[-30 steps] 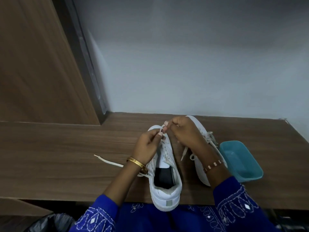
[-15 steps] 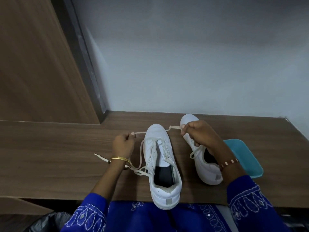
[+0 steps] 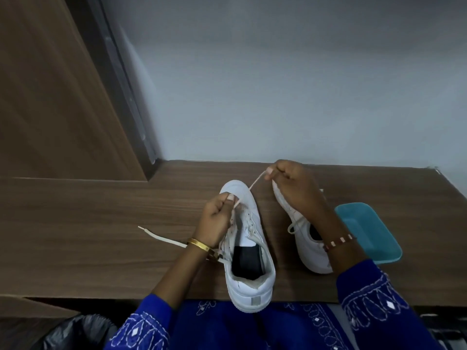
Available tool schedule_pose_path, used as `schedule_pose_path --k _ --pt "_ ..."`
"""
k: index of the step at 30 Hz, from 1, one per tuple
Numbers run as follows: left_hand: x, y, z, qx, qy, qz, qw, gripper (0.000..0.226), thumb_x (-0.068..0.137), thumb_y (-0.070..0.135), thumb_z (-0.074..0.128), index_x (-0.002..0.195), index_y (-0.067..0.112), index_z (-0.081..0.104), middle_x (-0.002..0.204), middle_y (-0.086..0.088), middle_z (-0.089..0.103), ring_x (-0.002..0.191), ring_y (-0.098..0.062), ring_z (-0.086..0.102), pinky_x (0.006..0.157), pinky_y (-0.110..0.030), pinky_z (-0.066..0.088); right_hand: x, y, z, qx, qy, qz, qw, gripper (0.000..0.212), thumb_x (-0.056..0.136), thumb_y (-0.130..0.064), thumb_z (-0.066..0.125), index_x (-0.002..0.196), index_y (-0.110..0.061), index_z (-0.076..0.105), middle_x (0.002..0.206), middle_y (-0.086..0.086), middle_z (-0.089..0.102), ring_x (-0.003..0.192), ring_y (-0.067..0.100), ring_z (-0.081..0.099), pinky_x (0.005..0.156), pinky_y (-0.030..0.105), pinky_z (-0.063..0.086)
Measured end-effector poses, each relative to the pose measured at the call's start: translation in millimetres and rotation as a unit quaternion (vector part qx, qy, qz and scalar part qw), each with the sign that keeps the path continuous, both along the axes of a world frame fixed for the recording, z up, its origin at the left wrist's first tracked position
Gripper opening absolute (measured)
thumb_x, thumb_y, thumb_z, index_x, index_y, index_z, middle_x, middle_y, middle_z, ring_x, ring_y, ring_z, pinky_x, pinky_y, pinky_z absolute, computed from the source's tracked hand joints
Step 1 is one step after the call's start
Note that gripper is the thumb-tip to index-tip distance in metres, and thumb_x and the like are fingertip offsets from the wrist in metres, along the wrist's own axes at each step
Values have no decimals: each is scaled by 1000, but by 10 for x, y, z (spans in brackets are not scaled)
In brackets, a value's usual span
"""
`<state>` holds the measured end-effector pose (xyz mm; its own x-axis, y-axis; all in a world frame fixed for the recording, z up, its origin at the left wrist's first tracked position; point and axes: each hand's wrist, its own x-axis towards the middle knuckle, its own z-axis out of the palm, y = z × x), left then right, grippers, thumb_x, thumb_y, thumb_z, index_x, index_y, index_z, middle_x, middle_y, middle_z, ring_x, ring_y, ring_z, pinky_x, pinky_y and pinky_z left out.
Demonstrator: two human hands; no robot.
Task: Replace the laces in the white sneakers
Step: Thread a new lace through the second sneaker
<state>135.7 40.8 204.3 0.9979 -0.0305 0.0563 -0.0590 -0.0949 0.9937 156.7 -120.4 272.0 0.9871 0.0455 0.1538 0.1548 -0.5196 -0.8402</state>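
Sneakers sit side by side on the wooden desk (image 3: pixel 88 223), toes toward the pale wall (image 3: pixel 278 84). Nearer sneaker (image 3: pixel 249 261) stands upright at the desk's front edge, heel overhanging slightly, its dark insole showing; the second sneaker (image 3: pixel 303 238) lies just to its right, partly hidden under the right forearm. A teal tray (image 3: pixel 369 233) rests beside that second shoe, on its far right. The left hand (image 3: pixel 214 218) pinches the white lace (image 3: pixel 255 184) over the nearer shoe's toe end, fingers curled round it. The right hand (image 3: pixel 293 180) pinches the same lace higher up, above the second shoe's toe — the stretch between them runs taut. A loose lace end (image 3: pixel 159 237) trails left across the desk, passing under the left wrist with its gold bangle (image 3: pixel 199 245).
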Motion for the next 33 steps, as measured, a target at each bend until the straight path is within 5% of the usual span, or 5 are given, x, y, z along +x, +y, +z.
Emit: schedule_pose_path --k 11,16,22,26,33 --pt "48 170 -51 226 -51 56 971 24 94 11 49 76 9 65 70 8 55 69 -9 51 60 -19 34 -100 36 -159 -25 37 69 997 12 85 -12 64 77 -22 65 74 -7 65 67 4 58 63 7 40" --pt "39 -28 70 55 -33 -17 998 27 90 31 42 80 25 67 74 -1 65 80 -19 62 78 -31 47 -76 154 -150 -128 2 64 990 6 84 -15 62 84 -16 68 79 -2 66 76 14 61 72 32 50" --pt "87 -11 110 55 -15 24 998 31 93 11 52 67 16 68 41 12 48 43 0 41 49 -15 33 -36 128 -170 -97 -17 13 995 6 80 -18 69 76 -14 67 63 -10 57 60 4 52 60 23 43" --pt "113 56 76 50 -23 33 998 20 87 9 60 69 9 69 56 17 63 61 10 57 63 -3 40 -12 75 -281 -5 6 -56 998 15 79 -19 71 75 -8 63 54 -11 47 46 -3 47 48 9 33" --pt "159 60 -140 61 55 117 990 12 80 11 69 85 1 73 84 -7 70 73 -5 62 75 -21 48 -199 237 -712 -37 139 -93 985 24 79 -22 70 63 -19 52 60 -5 53 61 12 54 67 28 47"
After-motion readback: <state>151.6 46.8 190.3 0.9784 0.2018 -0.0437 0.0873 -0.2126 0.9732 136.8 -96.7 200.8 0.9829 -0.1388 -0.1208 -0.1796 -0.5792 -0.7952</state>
